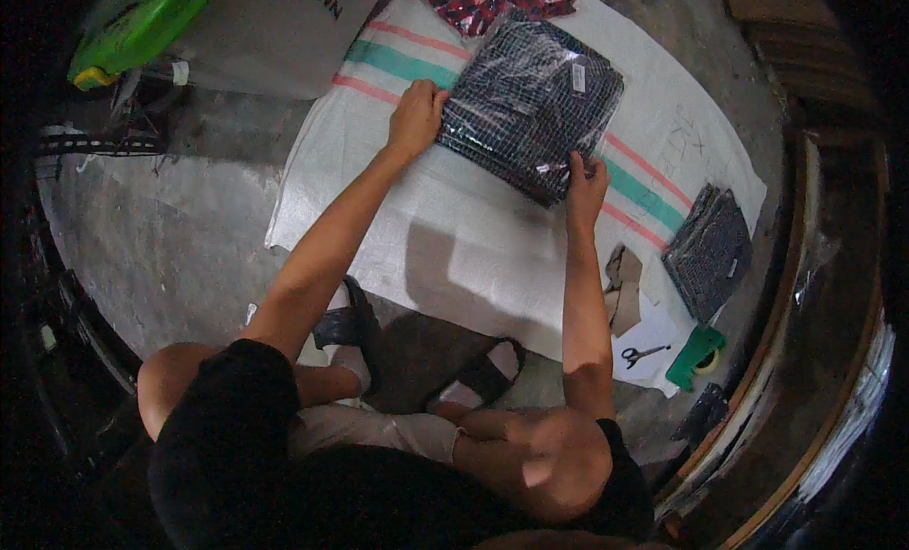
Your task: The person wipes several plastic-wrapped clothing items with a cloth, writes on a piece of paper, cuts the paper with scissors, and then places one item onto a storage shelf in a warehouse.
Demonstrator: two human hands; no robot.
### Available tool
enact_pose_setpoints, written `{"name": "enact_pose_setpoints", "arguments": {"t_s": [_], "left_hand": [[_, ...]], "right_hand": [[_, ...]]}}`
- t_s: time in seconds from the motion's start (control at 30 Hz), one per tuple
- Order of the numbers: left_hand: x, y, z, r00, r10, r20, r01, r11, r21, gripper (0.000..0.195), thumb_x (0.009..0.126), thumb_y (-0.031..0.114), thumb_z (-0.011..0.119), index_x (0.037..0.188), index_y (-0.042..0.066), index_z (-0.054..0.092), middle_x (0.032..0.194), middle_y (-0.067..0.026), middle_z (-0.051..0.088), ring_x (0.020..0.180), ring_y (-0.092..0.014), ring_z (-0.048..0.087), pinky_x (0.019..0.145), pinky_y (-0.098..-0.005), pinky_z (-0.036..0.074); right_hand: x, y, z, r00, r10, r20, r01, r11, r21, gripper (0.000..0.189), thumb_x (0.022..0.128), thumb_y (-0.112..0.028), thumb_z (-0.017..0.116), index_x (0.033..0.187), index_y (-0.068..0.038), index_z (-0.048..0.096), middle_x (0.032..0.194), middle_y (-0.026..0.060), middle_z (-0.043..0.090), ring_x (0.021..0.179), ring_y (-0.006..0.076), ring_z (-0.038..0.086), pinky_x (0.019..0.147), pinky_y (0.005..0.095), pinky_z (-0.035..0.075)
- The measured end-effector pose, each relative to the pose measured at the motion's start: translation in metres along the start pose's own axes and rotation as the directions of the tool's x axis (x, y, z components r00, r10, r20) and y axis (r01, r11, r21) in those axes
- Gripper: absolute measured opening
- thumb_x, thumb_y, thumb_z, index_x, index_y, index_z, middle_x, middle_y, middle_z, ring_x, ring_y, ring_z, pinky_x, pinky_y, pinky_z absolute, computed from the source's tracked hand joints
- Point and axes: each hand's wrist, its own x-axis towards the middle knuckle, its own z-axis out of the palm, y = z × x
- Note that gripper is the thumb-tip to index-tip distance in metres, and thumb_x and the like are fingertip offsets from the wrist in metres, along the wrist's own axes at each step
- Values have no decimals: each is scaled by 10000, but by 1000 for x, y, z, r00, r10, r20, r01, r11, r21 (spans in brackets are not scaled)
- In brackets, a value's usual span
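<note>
A clear plastic bag (529,103) holds a folded dark checked garment or fabric, with a small white label near its far right side. It lies on a white woven sack (355,209) with green and red stripes, spread on the floor. My left hand (417,118) grips the bag's left edge, its fingers curled. At the near right corner, my right hand (588,184) pinches the plastic between thumb and fingers. Past the bag's far side lies a red and black checked item (490,3), partly cut off by the picture's top.
To the right are folded dark checked cloth (710,252), torn cardboard (625,291), scissors (645,352) on white paper and a green tape dispenser (696,358). A large grey sack (270,39) and a bright green bag (145,32) stand far left. My sandalled feet are at the near edge.
</note>
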Motion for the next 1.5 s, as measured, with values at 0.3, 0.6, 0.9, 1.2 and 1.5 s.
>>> {"name": "enact_pose_setpoints", "arguments": {"t_s": [0.3, 0.6, 0.9, 1.2, 1.5], "left_hand": [[10, 4, 10, 998, -58, 25, 60, 997, -49, 304, 965, 269, 545, 940, -33, 569, 849, -225, 646, 811, -399, 632, 733, -442, 488], [15, -1, 3, 996, -83, 35, 88, 985, -147, 261, 957, 224, 567, 962, -37, 564, 861, -259, 662, 825, -426, 649, 729, -465, 495], [51, -4, 3, 858, -352, 375, 431, 890, -151, 766, 840, 649, 569, 1075, -78, 621, 1024, -301, 654, 1025, -395, 638, 887, -468, 466], [54, 75, -29, 988, 145, 53, -129, 962, -242, 594, 900, 504, 592, 1024, -76, 623, 980, -287, 652, 944, -441, 624, 840, -456, 472], [41, 0, 14, 950, -101, 297, 145, 981, -130, 689, 895, 578, 587, 1089, -83, 605, 980, -265, 663, 944, -359, 646, 836, -411, 480]], "right_hand": [[18, 34, 9, 990, 74, -122, -65, 995, 77, 507, 902, -355, 682, 1173, 56, 559, 981, 176, 609, 926, 266, 580, 883, 363, 443], [-6, 6, 12, 971, 240, 0, -239, 965, 106, 494, 898, -234, 690, 1215, 77, 472, 1123, 165, 626, 1018, 224, 583, 896, 346, 448], [24, -35, -6, 839, 398, 371, -538, 711, 453, 422, 859, -244, 710, 1160, 8, 557, 1098, 115, 627, 964, 209, 597, 898, 328, 452], [15, -41, -28, 996, 70, 49, -85, 830, 551, 289, 911, -195, 671, 1082, -5, 537, 991, 82, 611, 870, 173, 586, 823, 311, 479], [9, 34, 18, 989, 137, 59, -149, 938, 314, 713, 853, -143, 741, 1405, 17, 319, 1210, 181, 580, 1074, 233, 574, 947, 327, 452]]}}
